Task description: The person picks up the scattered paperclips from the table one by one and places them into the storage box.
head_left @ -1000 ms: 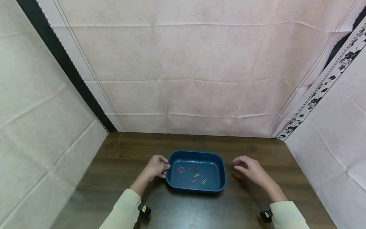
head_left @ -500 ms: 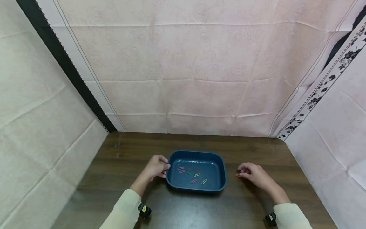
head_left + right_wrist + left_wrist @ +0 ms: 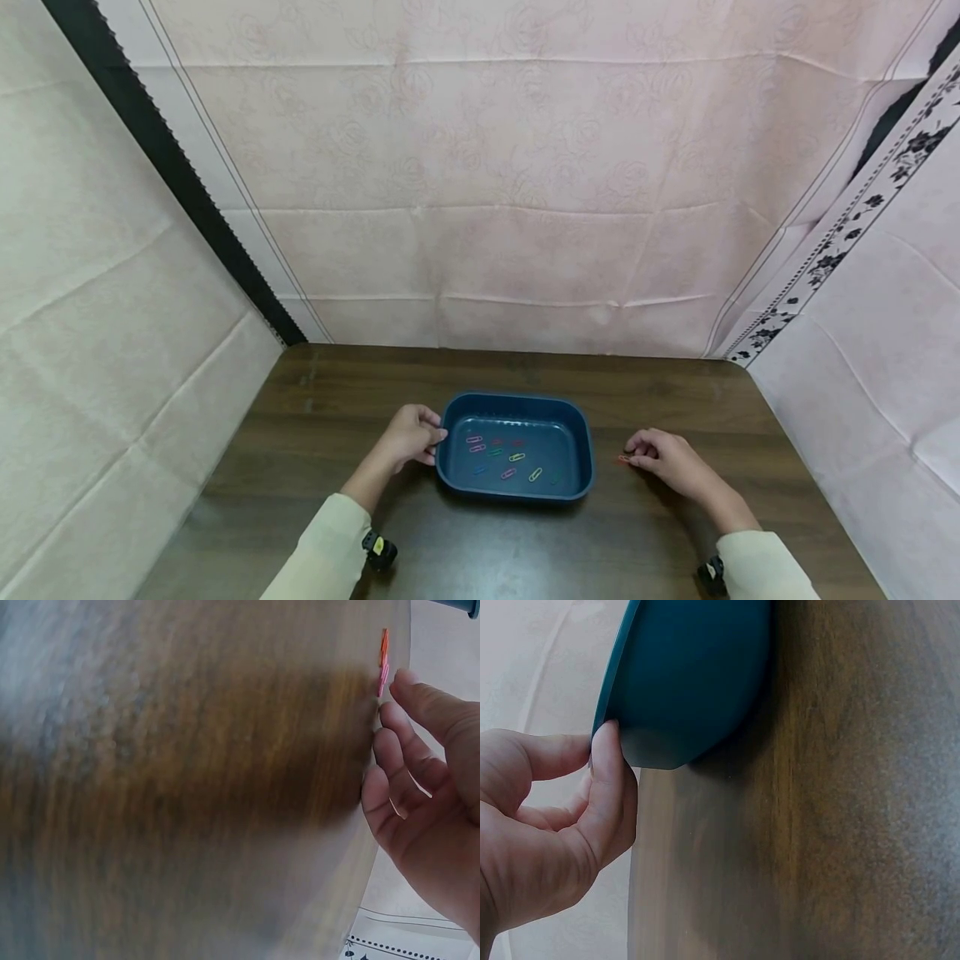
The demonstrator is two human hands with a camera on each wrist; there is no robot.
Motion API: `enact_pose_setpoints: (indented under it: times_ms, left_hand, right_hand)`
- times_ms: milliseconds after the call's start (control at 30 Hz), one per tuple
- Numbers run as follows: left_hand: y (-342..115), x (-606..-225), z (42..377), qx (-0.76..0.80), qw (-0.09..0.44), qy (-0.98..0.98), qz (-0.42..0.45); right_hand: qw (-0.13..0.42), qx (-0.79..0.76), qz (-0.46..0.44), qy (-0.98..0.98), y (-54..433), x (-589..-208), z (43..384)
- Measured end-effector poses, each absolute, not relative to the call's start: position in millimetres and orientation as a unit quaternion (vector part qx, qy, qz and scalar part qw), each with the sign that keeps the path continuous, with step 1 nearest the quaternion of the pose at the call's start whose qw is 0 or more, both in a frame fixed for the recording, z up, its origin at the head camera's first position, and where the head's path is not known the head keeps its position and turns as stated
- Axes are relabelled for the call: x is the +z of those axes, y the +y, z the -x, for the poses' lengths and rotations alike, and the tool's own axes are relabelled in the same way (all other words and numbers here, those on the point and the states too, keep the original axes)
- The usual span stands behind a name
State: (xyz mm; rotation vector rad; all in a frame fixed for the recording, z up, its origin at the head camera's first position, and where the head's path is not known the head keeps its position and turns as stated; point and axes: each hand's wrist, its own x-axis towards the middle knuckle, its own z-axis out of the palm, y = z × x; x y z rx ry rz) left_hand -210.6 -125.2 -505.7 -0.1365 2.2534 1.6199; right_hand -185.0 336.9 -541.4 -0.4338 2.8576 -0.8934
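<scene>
My left hand (image 3: 411, 435) pinches the left rim of a dark blue tray (image 3: 515, 496) between thumb and fingers, as the left wrist view (image 3: 562, 802) also shows. Several coloured paper clips lie on the tray's floor, among them a yellow paper clip (image 3: 535, 475) and a pink paper clip (image 3: 508, 473). To the right of the tray, my right hand (image 3: 670, 458) is low over the table, fingers loosely bent. An orange paper clip (image 3: 385, 646) and a pink one (image 3: 383, 679) lie end to end on the wood at its thumb and index fingertips, which stand slightly apart.
The brown wooden table (image 3: 450, 550) ends at a back edge against a pale cloth backdrop (image 3: 525, 250). Cloth panels also flank it left and right. A small black camera sits on each wrist, the left camera (image 3: 380, 552) near the table's front.
The right hand has shifted slightly right and lowered to the table beside the orange clip, then stayed nearly still. The left hand and the tray have not moved.
</scene>
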Motion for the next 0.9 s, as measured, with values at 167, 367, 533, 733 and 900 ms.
enact_pose_setpoints:
  times_ms: [167,367,533,733,900]
  left_hand:
    - [-125.5,-505.7,210.3,0.573,0.182,0.797,0.047]
    - [-126.2,-505.7,211.0,0.571,0.182,0.799,0.046]
    - [-126.7,-506.8,211.9,0.574,0.182,0.797,0.047]
    - [-126.7,-508.1,212.2,0.572,0.183,0.798,0.049]
    - [-126.2,-508.3,212.4,0.565,0.184,0.802,0.051]
  right_hand:
    - [0.051,-0.293,0.146,0.944,337.1,-545.8,186.0]
    - [0.043,-0.285,0.144,0.947,334.6,-549.2,186.9]
    - [0.045,-0.281,0.134,0.949,331.3,-549.5,187.7]
    - [0.045,-0.267,0.13,0.954,326.9,-547.0,187.5]
    - [0.049,-0.26,0.133,0.955,324.4,-545.1,186.2]
